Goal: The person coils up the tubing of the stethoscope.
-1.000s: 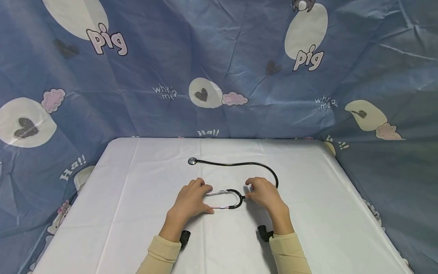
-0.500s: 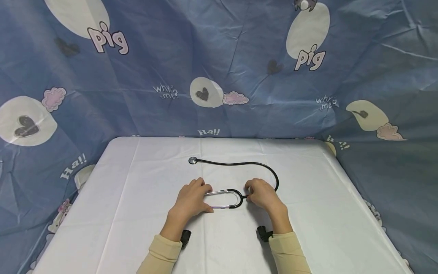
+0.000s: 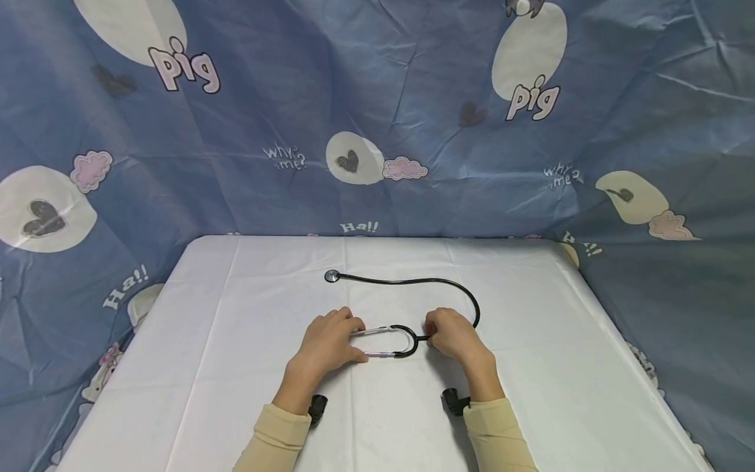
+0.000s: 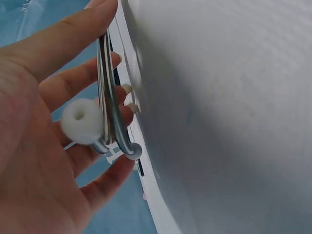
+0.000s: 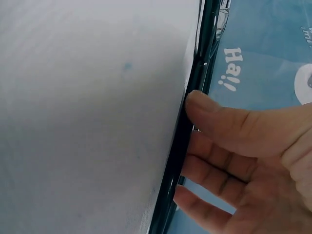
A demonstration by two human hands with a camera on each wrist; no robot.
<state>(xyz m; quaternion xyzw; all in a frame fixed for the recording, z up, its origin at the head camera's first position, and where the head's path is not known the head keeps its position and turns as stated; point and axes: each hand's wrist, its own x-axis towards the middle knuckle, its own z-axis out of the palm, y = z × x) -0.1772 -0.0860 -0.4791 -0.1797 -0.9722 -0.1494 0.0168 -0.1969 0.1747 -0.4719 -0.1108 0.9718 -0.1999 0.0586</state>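
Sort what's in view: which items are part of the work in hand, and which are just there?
In hand:
stethoscope, black tubing lying on the table
left hand, round the metal ear tubes
right hand, on the tubing by the fork

Just there:
white table cover
blue cartoon-print backdrop

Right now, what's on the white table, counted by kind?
Stethoscope: 1
White ear tips: 2
Hands on it: 2, left hand, right hand
Total: 5, on the white table
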